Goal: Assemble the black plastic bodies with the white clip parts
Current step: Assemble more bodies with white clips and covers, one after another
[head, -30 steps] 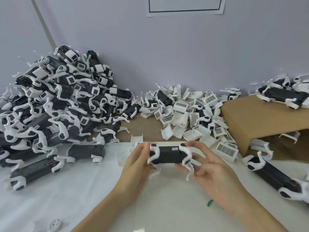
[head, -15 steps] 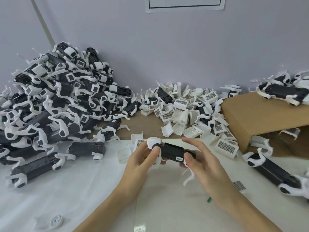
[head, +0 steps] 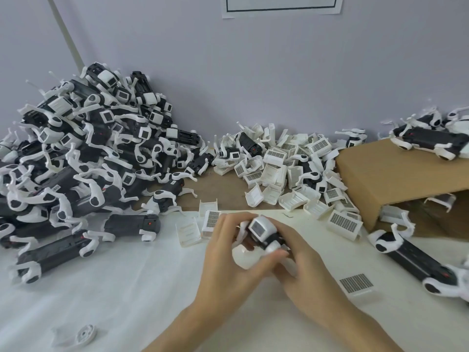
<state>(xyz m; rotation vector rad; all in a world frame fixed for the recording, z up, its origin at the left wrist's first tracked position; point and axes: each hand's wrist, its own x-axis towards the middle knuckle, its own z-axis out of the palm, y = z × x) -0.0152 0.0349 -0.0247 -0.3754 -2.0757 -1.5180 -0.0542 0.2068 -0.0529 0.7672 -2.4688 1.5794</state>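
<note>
Both my hands hold one black plastic body (head: 262, 233) with white arms, low in the middle of the head view. It points end-on at the camera, and a white clip part with a grey window caps its near end. My left hand (head: 229, 260) wraps it from the left, thumb under a white arm. My right hand (head: 302, 260) grips it from the right and hides most of the black shell. Loose white clip parts (head: 284, 171) lie heaped behind my hands.
A tall heap of black bodies with white arms (head: 83, 158) fills the left. A brown cardboard box (head: 396, 179) stands at the right with a body (head: 431, 139) on top. Another body (head: 411, 257) lies at the right. A grille clip (head: 356, 284) and a small white piece (head: 83, 335) lie on the white cloth.
The black body was held sideways across both hands. It has been turned so its end faces the camera, and both hands have closed in more tightly around it.
</note>
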